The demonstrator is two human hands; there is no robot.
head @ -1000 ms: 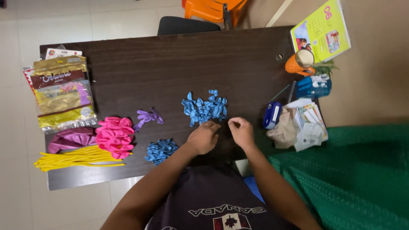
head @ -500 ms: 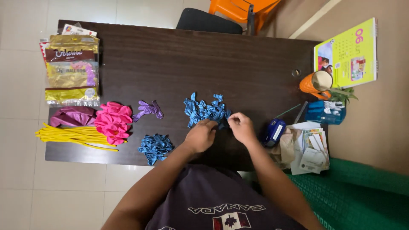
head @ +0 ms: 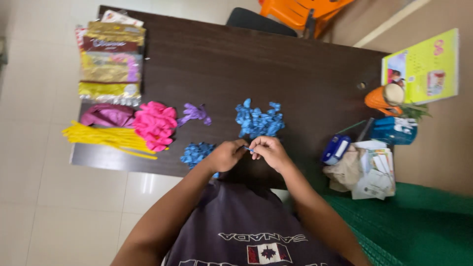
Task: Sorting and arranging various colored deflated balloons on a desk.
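Blue balloon (head: 249, 148), uninflated, pinched between both hands at near edge of dark wooden table (head: 276, 69); only a small strip shows between the fingers. Left hand (head: 225, 155) curled, fingertips pressed together on one end of it; right hand (head: 268, 150) curled the same way, pinching the other end. Hands almost touching, just above tabletop. Small blue balloon heap (head: 197, 152) just left of left hand, near table edge. Bigger blue balloon pile (head: 258, 120) just beyond the hands. Purple balloons (head: 194, 113) left of that pile, then pink balloon pile (head: 155, 125), a maroon one (head: 106, 116), long yellow balloons (head: 106, 138) at left edge. Right side: blue tape-like gadget (head: 336, 149), papers (head: 374, 170), blue box (head: 394, 130), orange cup (head: 382, 98). Far left corner: gold balloon packets (head: 111, 64). Calendar (head: 423, 66) on the wall to the right, orange chair (head: 300, 12) beyond table
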